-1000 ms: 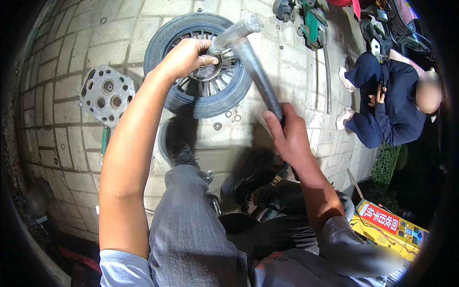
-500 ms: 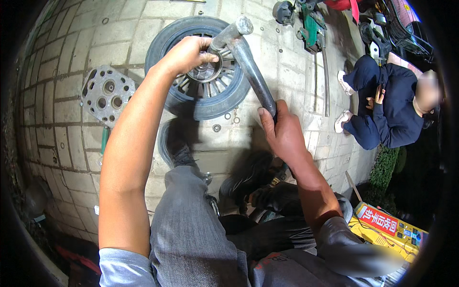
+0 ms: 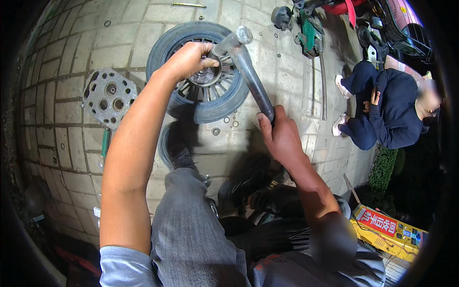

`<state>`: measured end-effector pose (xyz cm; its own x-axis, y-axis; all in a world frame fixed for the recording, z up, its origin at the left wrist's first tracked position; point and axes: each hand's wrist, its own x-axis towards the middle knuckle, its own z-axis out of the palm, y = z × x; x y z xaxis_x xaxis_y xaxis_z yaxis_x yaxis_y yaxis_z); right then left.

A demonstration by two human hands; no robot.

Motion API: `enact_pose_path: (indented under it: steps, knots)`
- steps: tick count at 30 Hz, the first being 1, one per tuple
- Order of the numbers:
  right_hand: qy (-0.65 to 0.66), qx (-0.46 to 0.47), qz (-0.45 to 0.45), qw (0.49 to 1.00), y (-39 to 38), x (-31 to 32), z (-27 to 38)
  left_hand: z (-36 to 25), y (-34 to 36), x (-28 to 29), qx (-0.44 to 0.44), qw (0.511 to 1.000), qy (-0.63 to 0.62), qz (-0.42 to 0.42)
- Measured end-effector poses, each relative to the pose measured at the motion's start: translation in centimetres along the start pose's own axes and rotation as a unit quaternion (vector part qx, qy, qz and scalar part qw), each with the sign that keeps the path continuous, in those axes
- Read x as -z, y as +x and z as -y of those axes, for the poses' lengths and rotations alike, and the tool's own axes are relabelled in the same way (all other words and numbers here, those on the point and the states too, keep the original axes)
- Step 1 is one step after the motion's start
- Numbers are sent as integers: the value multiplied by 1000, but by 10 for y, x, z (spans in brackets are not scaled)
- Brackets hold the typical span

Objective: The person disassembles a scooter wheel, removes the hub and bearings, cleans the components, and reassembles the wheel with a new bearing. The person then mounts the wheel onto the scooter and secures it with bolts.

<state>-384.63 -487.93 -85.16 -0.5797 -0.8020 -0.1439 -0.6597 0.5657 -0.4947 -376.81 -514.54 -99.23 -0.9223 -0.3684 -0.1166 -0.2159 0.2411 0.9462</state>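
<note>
My right hand (image 3: 278, 128) grips the dark handle of a steel hammer (image 3: 255, 81), whose head lies over the hub of a spoked wheel with a tyre (image 3: 220, 103). My left hand (image 3: 199, 60) has fingers closed at the hub, right by the hammer head; what they hold there is hidden. A metal plate with several holes (image 3: 98, 92), like a cast housing, lies left of the wheel, with a green-handled tool (image 3: 105, 142) below it. Small rings and washers (image 3: 215, 131) lie below the wheel on the paving.
A person in dark clothes (image 3: 396, 108) squats at right holding something dark. A green jack (image 3: 309, 36) with a long bar (image 3: 323, 89) stands upper right, near a basket (image 3: 412, 38). A yellow case (image 3: 387, 234) sits lower right. A thin rod (image 3: 189, 5) lies beyond the wheel.
The hammer head and my right hand have shifted slightly left. My left hand remains at the hub. The whole view has moved a little, so the paving and wheel appear lower.
</note>
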Motion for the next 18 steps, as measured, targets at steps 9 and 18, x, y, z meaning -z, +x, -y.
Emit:
enact_pose_path:
  steps: [9,18]
  knots:
    - [196,30,-68,978,-3,20,13,0,-3,0,-60,997,28,-45]
    - [-29,-53,74,995,8,12,10,-1,-9,1,-43,996,62,-38]
